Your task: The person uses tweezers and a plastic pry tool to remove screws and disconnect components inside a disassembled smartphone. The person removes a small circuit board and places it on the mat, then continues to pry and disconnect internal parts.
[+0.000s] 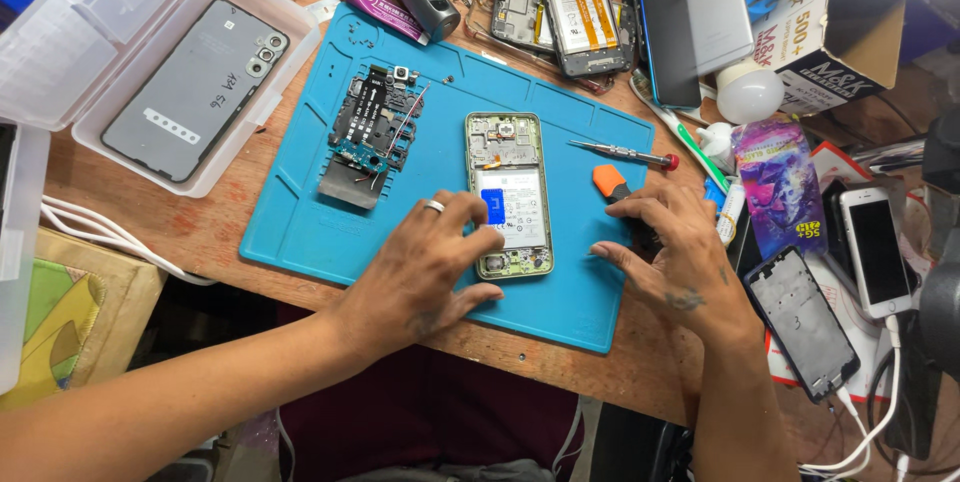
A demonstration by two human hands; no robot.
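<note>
Blue rubbery mat [300,232] w/ opened phone [509,192], left hand [425,277] on it

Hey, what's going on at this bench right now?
A person is working on an opened phone lying back-off on a blue repair mat. The left hand rests on the phone's lower left edge, fingers over the battery area; the right hand hovers just right of it, near an orange-handled tool. A removed circuit board and a small screwdriver lie on the mat.
</note>
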